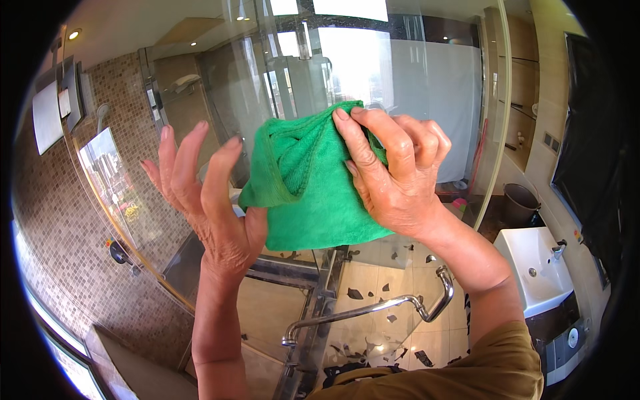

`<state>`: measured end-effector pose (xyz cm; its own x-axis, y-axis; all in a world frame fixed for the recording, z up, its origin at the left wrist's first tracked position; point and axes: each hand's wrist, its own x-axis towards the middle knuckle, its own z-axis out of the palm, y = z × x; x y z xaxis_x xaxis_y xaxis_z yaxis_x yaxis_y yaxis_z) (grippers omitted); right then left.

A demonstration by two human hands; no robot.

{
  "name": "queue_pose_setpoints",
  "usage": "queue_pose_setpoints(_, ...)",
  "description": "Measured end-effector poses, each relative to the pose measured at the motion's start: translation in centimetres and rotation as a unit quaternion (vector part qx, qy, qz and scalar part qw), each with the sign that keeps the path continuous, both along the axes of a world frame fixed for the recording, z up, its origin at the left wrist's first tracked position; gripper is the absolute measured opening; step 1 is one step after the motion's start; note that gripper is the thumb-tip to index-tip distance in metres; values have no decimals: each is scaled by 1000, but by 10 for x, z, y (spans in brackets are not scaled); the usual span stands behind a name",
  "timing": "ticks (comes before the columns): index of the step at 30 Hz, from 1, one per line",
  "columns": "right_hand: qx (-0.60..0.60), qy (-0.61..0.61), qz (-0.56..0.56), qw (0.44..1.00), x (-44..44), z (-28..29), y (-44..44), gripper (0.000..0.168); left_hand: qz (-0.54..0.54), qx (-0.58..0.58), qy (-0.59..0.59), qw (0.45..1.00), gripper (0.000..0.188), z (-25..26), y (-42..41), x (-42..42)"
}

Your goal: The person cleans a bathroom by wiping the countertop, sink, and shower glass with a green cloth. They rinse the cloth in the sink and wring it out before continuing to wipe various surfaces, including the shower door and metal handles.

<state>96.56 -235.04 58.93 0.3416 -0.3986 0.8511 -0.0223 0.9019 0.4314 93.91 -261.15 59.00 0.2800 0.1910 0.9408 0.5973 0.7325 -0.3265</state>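
A folded green microfibre cloth [330, 215] is held up in front of a clear glass panel [440, 70]. My right hand [400, 170] pinches its top edge between thumb and fingers, and the other fingers curl above the wrist. At the cloth's left side, my left hand [215, 205] has its fingers spread apart and pointing up. The left thumb meets the cloth's lower left corner, its tip hidden by the folded flap. Layers of the cloth gape at the upper left. Whether the cloth touches the glass I cannot tell.
A chrome bar handle [360, 310] juts out below the cloth. Dark scraps [355, 294] litter the tiled floor [370, 275]. On the right are a white washbasin [532, 270] and a dark bucket [520, 204]. A mosaic-tiled wall [120, 95] with a shower valve [120, 252] rises at left.
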Motion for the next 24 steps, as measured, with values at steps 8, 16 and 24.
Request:
queue_pose_setpoints(8,18,2,-8,1000,1,3,-1,55,-177,32,33,983,37,-1,10,-11)
queue_pose_setpoints(16,26,8,1,1000,2,8,-3,56,-15,1,104,994,24,-7,10,-4)
queue_pose_setpoints(24,85,133,70,985,-13,22,-36,54,77,43,83,993,28,-16,-15,4)
